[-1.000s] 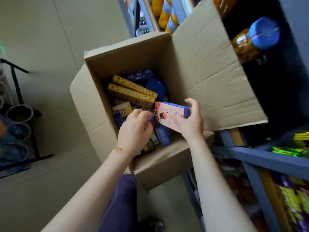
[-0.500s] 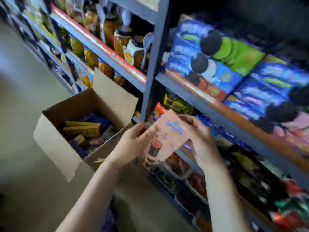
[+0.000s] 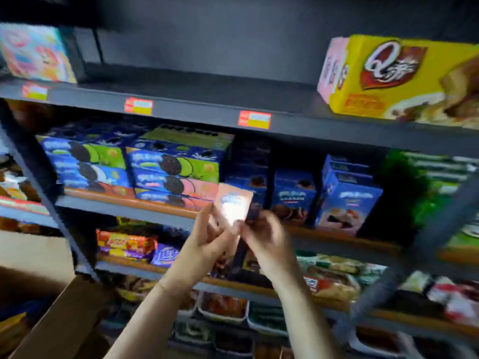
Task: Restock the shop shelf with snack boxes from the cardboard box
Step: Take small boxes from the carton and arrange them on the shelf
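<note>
I grasp a small pink snack box with both hands, holding it upright in front of the shop shelf. My left hand pinches its lower left edge, fingers curled along the side; my right hand grips the lower right edge, thumb toward the box front. The picture is blurred, so I cannot tell the exact finger placement. The box sits at the front edge of the middle shelf board, just before a gap between stacked cookie packs on the left and upright blue boxes on the right. Farther right stands another blue box, then green packs. On the board above, a large yellow box rests at the right end and a pastel box at the left end, with price tags along the front edge. Below my hands lie wrapped snack bars. The cardboard box shows at the lower left corner of the view.
</note>
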